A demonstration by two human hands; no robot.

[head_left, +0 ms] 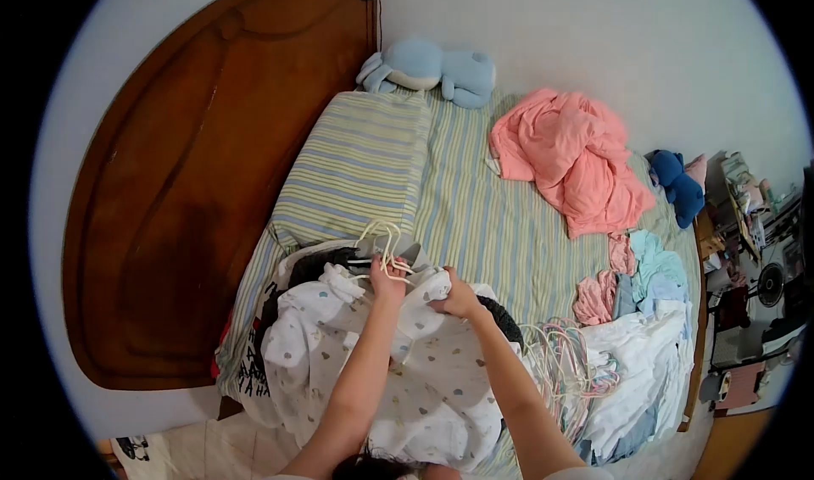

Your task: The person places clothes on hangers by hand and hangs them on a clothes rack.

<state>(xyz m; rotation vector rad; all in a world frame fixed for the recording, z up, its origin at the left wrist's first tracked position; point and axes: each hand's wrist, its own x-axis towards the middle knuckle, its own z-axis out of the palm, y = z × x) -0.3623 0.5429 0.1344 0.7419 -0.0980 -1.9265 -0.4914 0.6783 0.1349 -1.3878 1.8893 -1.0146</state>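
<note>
My left hand [388, 280] is closed around cream-coloured clothes hangers [383, 230], whose hooks stick up above the fingers. A white garment [424, 357] with small heart-like prints hangs over the near edge of the bed, spread across my front. Gripping its upper right part, near the shoulder, is my right hand [458, 295], with the fingertips partly hidden by cloth. One hanger's arm runs into the top of this garment. Beneath it lie darker clothes [318, 265], black and grey, showing at both sides.
A pile of loose hangers [564, 357] lies right of my right arm, beside white clothes [640, 361]. Farther back are a pink quilt [577, 158], a striped pillow [352, 170] and a light blue plush toy [432, 69]. A wooden headboard [212, 166] stands at left.
</note>
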